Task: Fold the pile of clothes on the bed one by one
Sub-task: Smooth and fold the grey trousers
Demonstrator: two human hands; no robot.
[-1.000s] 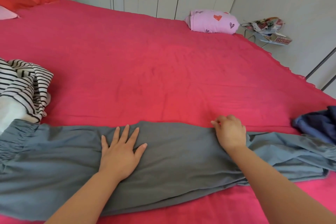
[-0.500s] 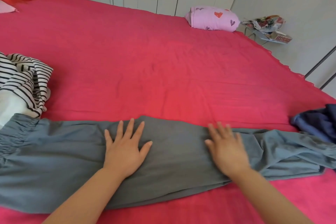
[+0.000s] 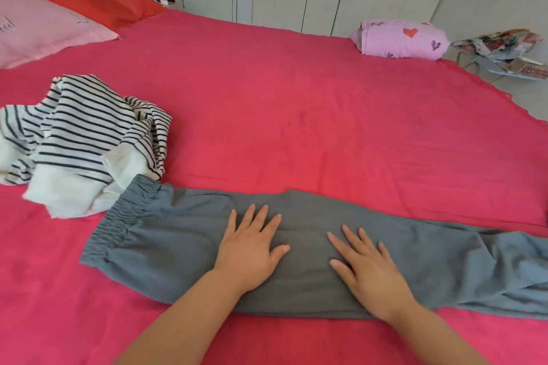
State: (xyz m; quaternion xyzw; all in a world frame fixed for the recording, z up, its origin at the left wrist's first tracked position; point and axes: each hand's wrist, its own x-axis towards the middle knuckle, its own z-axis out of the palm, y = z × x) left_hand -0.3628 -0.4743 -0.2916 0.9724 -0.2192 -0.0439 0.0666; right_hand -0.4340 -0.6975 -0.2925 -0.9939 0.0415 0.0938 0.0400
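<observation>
Trousers (image 3: 178,234) flat, both palms pressing midsection

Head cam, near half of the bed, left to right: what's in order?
In order: striped top → left hand → right hand. Both hands lie flat on the grey trousers, which span beneath them, so unranked.

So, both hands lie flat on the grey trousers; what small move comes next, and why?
Probably the right hand should take the leg end and fold it toward the waistband: the grey trousers lie flat, left hand pressing the middle.
</observation>
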